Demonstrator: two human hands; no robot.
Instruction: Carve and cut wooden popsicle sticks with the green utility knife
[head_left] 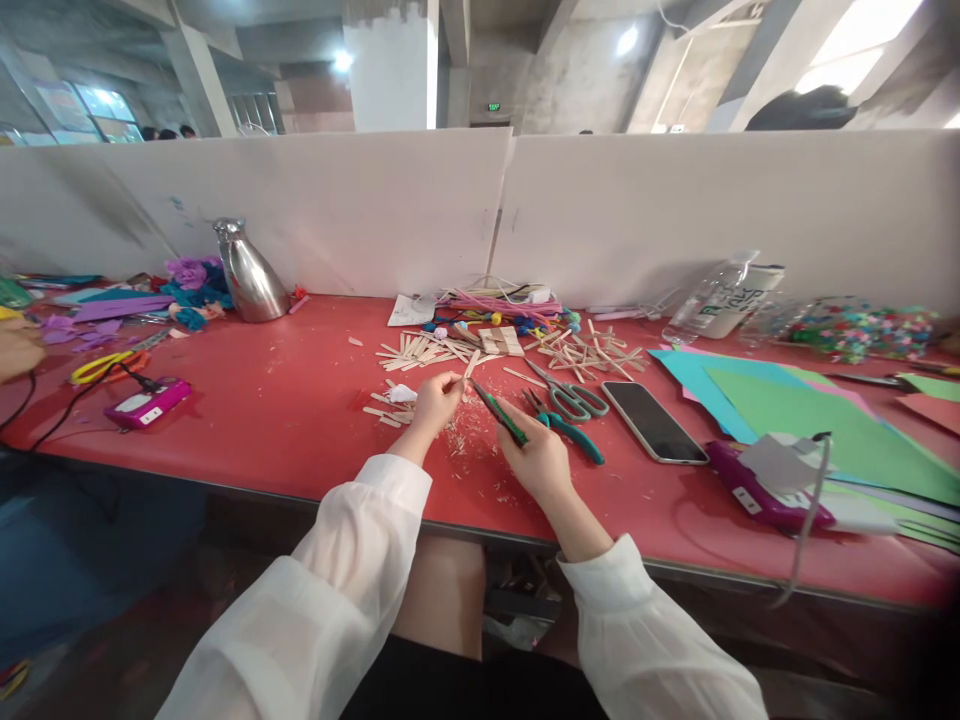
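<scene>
thin pale wooden craft stick (463,372), pinched at its near end between thumb and fingertips of the left hand (435,400), its far end angled up and to the right above the red table top (285,400). right hand (536,462) closed around the handle of a slim green-handled craft knife (499,414), whose blade points up-left toward the stick; whether blade and stick touch cannot be told. both hands emerge from loose white sleeves (352,560) and lie near the front edge of the table. between and just beyond the hands, a scatter of pale wood shavings (469,440) on the red surface. just behind the left hand, a loose heap of flat pale wooden sticks (420,352); further back, a bundle of pink and coloured chenille stems (502,302). right of the knife, teal-handled pliers (574,432) and grey-green-handled scissors (570,395), side by side; just beside them, a black smartphone (654,422) lying face up. further right, overlapping sheets of green and turquoise paper (810,425), with a purple glue gun (765,490) at their near edge. far right rear, a clear plastic bottle (716,298) lying on its side. far left, a polished steel jug (249,272), tilted, and a small pink device (148,402) with a black cable. a white partition board (637,215) closes the rear of the table.
</scene>
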